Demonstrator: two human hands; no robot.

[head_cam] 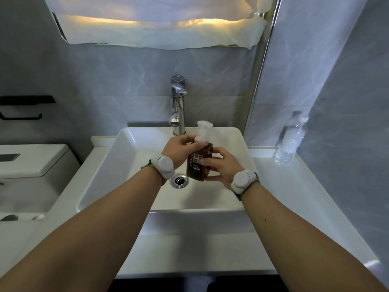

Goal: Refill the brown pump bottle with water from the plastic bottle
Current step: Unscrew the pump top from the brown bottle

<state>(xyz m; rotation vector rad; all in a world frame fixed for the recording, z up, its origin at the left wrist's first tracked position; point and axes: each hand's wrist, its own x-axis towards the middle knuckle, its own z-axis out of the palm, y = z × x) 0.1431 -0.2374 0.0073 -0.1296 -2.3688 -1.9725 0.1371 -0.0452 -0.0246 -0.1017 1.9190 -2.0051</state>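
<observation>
A: Where's the brown pump bottle (199, 163)?
B: Upright between both hands. The left hand (181, 149) curls around its white pump collar (201, 138); the right hand (221, 165) wraps the body.
A: And the plastic water bottle (291, 142)?
B: Well off to the right hand's right, untouched.

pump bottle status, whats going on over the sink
Left hand grips pump bottle neck, right hand holds its body, over sink. Pump not yet off. Plastic bottle capped on counter, right side. Nothing blocking.
</observation>
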